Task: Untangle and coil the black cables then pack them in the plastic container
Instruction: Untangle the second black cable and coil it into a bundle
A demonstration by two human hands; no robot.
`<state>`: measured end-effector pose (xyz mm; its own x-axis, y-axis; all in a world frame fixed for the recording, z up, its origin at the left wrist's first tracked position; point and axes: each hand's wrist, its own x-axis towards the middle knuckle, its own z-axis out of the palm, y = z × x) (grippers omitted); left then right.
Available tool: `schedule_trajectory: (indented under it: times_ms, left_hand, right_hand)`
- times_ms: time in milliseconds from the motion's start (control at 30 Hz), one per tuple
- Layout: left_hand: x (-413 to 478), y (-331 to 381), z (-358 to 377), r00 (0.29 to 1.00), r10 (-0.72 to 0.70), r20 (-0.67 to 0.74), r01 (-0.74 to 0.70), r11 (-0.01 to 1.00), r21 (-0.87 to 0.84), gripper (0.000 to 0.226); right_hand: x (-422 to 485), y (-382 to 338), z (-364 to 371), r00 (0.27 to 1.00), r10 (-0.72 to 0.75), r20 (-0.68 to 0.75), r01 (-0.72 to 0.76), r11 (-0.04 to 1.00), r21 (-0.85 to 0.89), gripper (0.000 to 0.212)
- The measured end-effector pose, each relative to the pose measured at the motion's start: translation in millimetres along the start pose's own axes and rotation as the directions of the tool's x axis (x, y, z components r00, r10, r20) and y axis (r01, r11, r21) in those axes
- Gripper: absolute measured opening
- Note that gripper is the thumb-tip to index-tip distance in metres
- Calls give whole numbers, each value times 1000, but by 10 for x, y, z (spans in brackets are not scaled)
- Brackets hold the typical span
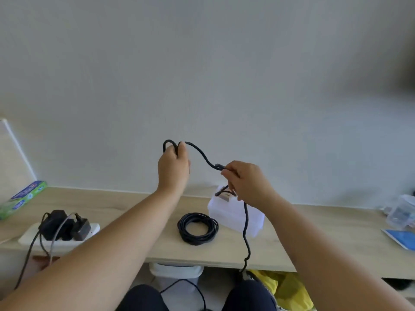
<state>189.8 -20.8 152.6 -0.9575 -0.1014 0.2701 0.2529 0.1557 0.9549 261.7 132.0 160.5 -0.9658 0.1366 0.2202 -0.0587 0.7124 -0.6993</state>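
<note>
- Nearest me are my knees (143,298); just right of them the cable's (203,154) loose tail drops past the desk (314,234) edge toward the floor.
- Left hand (173,163) is raised above the desk, its fingers (183,147) curled round a small loop of cable that pokes out over the top of the fist.
- Right hand (247,182) sits lower and to the right, its fingers (229,172) pinching the same cable at a thicker lump; plug or ferrite, I cannot tell.
- Between the hands the cable sags in a short S, running from high on the left to low on the right. Below the right hand it hangs nearly straight down over the desk's front edge.
- As I judge it, the slack to gather lies below the right hand, so that hand feeds and the left takes the next turn onto its loop.
- Coil (197,227), already wound, lies flat on the desk below and between the hands, just left of the container (224,214).
- Container stands behind the right hand, nearer it than the left. A dark cable end shows at its top, but I cannot tell whether it is inside or hanging in front.
</note>
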Motion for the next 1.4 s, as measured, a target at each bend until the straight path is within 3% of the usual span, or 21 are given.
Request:
schedule_trajectory:
  times_ms: [167,300,367,433,533,633,833,1000,1267,1333,1400]
  left_hand:
    - [-53,-48,106,983,-96,-155,71,985,-155,28]
    - [56,-172,143,968,-248,-38,230,939,-255,29]
    - [65,-176,135,917,-369,154,394,770,-501,33]
    - [40,-214,138,847,-408,340,528,577,-623,34]
    - [-80,-169,182,801,-291,522,598,402,-694,37]
    - [-132,-89,248,792,-227,567,611,286,-738,37]
    - [-91,-166,209,800,-258,541,598,397,-696,33]
    - [-66,-177,121,816,-293,498,575,333,-747,33]
    - [-2,-111,-169,856,-224,466,514,460,-724,39]
    - [64,-114,-312,856,-221,467,504,559,-659,41]
    - [127,-73,-453,842,-224,491,490,701,-519,43]
  right_hand:
    - [-174,7,98,1000,23,7,-24,966,256,24]
    - [-240,65,167,1000,15,14,-19,932,362,26]
    - [-258,83,174,998,-1,55,-21,918,396,27]
    - [-270,96,180,995,-24,94,-18,908,420,27]
    - [-279,127,210,992,-18,124,-42,886,461,27]
    - [-324,187,265,991,35,126,-95,857,506,27]
    - [-457,270,436,995,90,36,-96,860,501,28]
    - [-496,226,534,988,155,9,-129,786,605,29]
    - [-434,215,315,949,224,-224,-41,787,615,23]
    - [-357,235,189,917,277,-287,-18,747,664,23]
    - [-253,247,76,896,294,-334,-31,790,612,21]
